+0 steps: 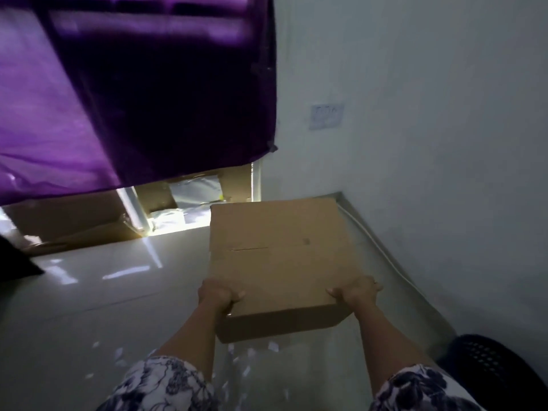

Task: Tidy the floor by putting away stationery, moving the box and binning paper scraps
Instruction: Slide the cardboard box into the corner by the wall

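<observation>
A pale grey wall [430, 99] fills the right side, and a purple curtain [103, 84] hangs across the upper left, its lower hem clear of the ground. Below them spreads a glossy light-tiled floor [89, 307], catching streaks of light from under the curtain. A closed brown cardboard box [275, 256] sits out in front of the person, near the corner where the wall meets the floor; whether its base rests on the tiles cannot be told. Flat cardboard sheets [68, 221] lean behind the curtain's hem. A black perforated basket [498, 366] shows at the lower right, close to the wall. Floral sleeves [160, 384] cover both upper arms. The left hand [218, 293] grips the box's near left corner, thumb on the top face and fingers curled down the side. The right hand [357, 292] grips the near right corner the same way, thumb on top. A pale switch plate [327, 116] sits on the wall. Small white paper scraps [118, 353] lie scattered on the floor beneath the arms.
</observation>
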The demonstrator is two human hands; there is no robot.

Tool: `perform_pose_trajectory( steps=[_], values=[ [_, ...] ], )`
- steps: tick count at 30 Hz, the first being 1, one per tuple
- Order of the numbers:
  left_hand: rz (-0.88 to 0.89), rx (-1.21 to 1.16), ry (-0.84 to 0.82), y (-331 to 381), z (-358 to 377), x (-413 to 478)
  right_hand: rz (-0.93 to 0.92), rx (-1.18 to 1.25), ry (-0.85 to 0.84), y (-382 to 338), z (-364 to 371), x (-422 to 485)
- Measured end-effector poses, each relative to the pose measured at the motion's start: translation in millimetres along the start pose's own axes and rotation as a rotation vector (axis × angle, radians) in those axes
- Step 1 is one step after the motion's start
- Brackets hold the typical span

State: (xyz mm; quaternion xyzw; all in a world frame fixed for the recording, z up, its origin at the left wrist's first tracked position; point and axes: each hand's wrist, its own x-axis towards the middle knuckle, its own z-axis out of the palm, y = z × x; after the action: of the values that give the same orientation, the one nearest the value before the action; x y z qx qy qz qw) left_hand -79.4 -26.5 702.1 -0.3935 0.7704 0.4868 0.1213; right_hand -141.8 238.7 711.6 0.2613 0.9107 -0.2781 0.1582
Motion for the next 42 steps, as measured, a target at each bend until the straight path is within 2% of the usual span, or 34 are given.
perform_pose_trajectory(
  steps=[6,11,15,22,26,32,37,42],
  values=[
    [0.049,0.030,-0.005,91,89,7,0.011,0.095,-0.045,20,-67,96],
    [0.078,0.004,-0.019,156,156,9,-0.016,-0.009,0.040,24,-128,160],
    [0.118,0.073,-0.008,202,188,32,-0.018,0.096,0.029,16,-154,210],
    [0.126,0.110,0.033,288,238,101,-0.046,-0.150,0.027,-27,-180,317],
    [0.097,0.131,0.044,329,260,159,-0.050,-0.062,0.004,-58,-184,379],
    [0.091,0.040,0.065,377,301,221,-0.057,0.106,0.015,-94,-179,478],
    [0.071,0.030,0.101,380,333,273,-0.110,0.083,0.002,-102,-147,549],
    [0.080,0.020,0.148,358,389,357,-0.172,-0.014,-0.004,-105,-81,637]
  ],
)
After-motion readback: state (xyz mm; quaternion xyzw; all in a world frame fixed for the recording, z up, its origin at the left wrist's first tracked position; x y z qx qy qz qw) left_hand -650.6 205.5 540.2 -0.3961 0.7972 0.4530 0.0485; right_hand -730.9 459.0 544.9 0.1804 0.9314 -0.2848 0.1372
